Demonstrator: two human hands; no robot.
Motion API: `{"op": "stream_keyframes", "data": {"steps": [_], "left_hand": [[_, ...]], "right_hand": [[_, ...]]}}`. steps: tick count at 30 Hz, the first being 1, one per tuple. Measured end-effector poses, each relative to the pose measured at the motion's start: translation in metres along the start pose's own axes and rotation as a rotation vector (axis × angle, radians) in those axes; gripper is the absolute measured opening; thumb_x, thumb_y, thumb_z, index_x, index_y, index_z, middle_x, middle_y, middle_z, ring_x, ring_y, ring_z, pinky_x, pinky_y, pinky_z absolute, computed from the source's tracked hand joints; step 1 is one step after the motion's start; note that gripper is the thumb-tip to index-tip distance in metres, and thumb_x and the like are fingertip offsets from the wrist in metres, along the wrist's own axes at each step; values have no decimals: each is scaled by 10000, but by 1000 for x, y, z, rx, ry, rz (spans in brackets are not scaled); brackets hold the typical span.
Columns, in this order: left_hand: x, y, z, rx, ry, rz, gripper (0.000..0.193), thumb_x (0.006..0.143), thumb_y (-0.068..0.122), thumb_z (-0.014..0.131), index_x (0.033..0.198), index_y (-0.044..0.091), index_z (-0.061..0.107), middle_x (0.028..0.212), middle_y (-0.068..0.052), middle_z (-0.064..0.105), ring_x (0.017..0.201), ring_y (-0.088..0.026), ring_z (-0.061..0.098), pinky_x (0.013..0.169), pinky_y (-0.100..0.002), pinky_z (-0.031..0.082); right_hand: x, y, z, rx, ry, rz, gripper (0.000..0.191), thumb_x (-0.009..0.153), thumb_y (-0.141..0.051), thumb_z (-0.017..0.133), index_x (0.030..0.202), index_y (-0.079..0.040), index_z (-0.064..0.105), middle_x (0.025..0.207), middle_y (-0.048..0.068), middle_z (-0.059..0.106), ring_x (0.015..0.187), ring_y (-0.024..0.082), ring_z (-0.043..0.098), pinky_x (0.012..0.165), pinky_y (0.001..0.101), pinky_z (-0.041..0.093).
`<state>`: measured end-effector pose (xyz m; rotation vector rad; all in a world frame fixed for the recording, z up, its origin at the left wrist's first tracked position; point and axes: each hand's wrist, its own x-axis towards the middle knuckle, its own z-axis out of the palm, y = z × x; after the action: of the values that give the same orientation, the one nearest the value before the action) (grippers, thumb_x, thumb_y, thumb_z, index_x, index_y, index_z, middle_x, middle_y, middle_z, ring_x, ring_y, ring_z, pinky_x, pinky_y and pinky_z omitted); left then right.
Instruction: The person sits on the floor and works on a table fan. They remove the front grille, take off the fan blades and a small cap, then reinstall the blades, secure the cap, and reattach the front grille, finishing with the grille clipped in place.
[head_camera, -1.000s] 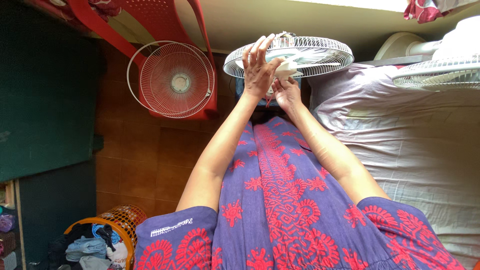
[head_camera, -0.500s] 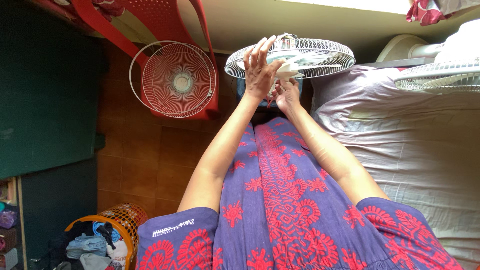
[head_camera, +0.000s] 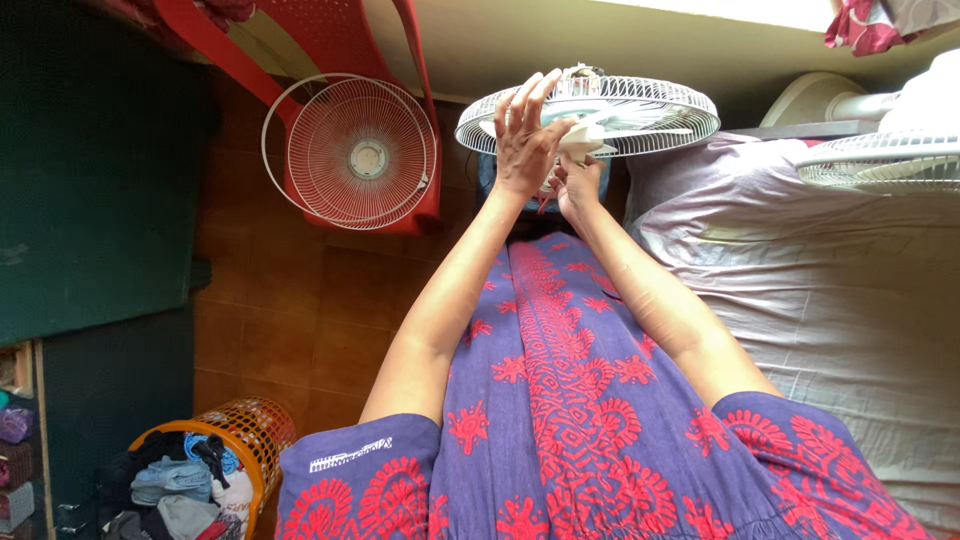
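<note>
Left hand lies flat, fingers spread, against white fan guard. Right hand grips the fan's hub from below. A second guard leans on red chair. Orange basket holds clothes.

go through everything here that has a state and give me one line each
White wire-guarded fan: tilted flat, front guard off, blades bare.
Loose round white front grille: detached, propped against the red plastic chair.
Left hand: fingers spread, palm against the fan.
Right hand: closed around the fan's white hub.
Orange woven laundry basket: full of clothes.
Second white fan: guard on.
</note>
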<state>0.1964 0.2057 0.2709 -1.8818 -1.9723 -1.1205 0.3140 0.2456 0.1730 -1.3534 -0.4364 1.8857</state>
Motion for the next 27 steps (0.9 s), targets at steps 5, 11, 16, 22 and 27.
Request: {"op": "stream_keyframes", "data": {"steps": [5,11,16,22,27], "left_hand": [[4,2,0,-16,11,-1,108,884,251,758,981,275,800,1558,-8,433,1465,-230,365,1227,-459,236],[4,2,0,-21,-12,-13,109,884,256,756,980,271,807,1560,-8,432,1467,-228,370,1222,-463,241],[2,0,1,-31,7,-7,125,903,252,749,1007,281,812,1564,-12,423,1474,-230,358,1229,-467,238],[0,0,4,-14,12,-22,99,883,266,772,968,294,811,1553,-1,444,1466,-224,366,1215,-471,241],[1,-1,3,-14,1,-14,122,873,265,782,987,296,812,1554,-4,437,1472,-229,358,1224,-477,236]], "right_hand": [[-11,-6,-14,279,-268,199,428,928,-446,632,1149,-84,574,884,33,598,761,195,582,657,394,511],[2,-11,-18,408,-318,201,422,1017,-420,588,1179,-32,545,937,93,607,859,231,601,841,404,556],[3,2,-5,89,-221,-177,293,1059,-318,604,1160,-68,489,901,92,578,755,234,584,770,452,542],[-4,-23,-35,154,-419,159,351,1073,-326,535,1235,-15,557,1014,116,646,894,256,670,906,474,550],[1,-34,-43,264,-483,404,407,1076,-311,503,1329,4,557,1120,120,693,1005,220,665,1088,454,503]]}}
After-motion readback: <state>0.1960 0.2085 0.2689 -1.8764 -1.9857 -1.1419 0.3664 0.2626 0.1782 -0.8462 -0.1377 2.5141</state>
